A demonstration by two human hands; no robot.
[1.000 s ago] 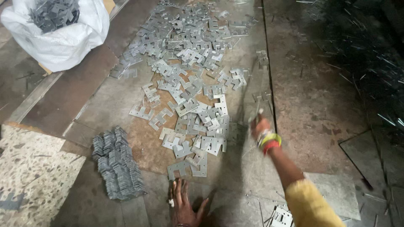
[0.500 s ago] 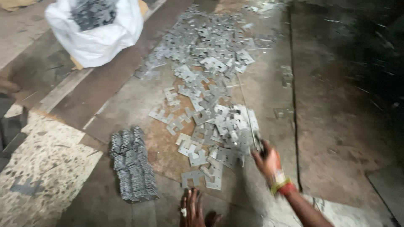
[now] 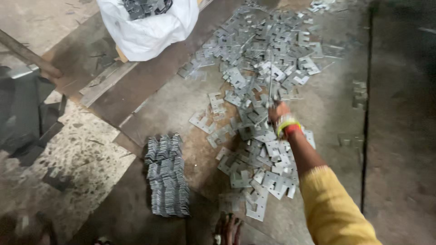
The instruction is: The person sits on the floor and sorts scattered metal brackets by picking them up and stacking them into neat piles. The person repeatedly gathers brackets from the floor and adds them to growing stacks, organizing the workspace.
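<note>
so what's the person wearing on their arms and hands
The right arm has a mustard-yellow knitted sleeve pushed up the forearm, and at the wrist a stack of bangles in yellow, pale and red. The right hand is bare, with no glove. At the bottom edge, the left hand is only partly in view.

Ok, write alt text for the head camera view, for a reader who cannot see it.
The person's right hand, in a yellow sleeve with wrist bangles, reaches over scattered flat metal plates on a concrete floor, seemingly gripping a thin rod. A neat stack of plates lies to the left, with a white sack of more pieces behind.
</note>
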